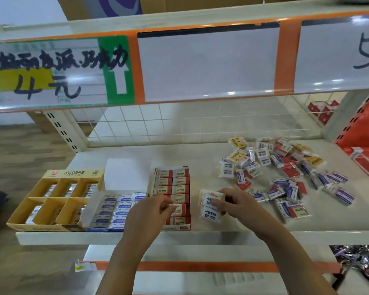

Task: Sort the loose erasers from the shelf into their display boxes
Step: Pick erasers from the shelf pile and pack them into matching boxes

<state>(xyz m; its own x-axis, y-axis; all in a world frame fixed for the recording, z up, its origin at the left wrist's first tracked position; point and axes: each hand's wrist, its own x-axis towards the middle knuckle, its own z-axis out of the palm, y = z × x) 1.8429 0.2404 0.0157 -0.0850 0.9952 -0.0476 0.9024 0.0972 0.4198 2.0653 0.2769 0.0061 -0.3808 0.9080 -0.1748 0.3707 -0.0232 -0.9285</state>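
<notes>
On the shelf (pixel 179 154), near its front edge, three display boxes stand in a row, touching. Farthest left is the yellow box (pixel 51 201), divided into six compartments, each holding wrapped yellow-and-white erasers standing on edge. Just right of it the white box (pixel 124 177), its lid flap standing up at the far side, holds rows of blue-and-white erasers (pixel 115 207) lying flat. Next comes the red box (pixel 173 188), filled with two columns of red-and-white erasers, labels up.

The left hand (pixel 149 211) hovers over the near part of the red box and the right edge of the white box, its fingers curled and pinching a small red-and-white eraser (pixel 172 206) at the fingertips. It hides part of both boxes' contents. Just right of the red box, the right hand (pixel 234 202) grips a small stack of white 2B erasers (pixel 210 206) in clear wrappers, thumb on top.

Farther right and toward the back, the loose pile (pixel 285 173) of erasers sprawls on the shelf: yellow, red-and-white and blue-and-white ones mixed, lying at all angles, some overlapping.

Above hangs the upper shelf's price strip (pixel 58 71) with handwritten characters and a green arrow label. At the far right edge stands an orange-red basket (pixel 362 128).
</notes>
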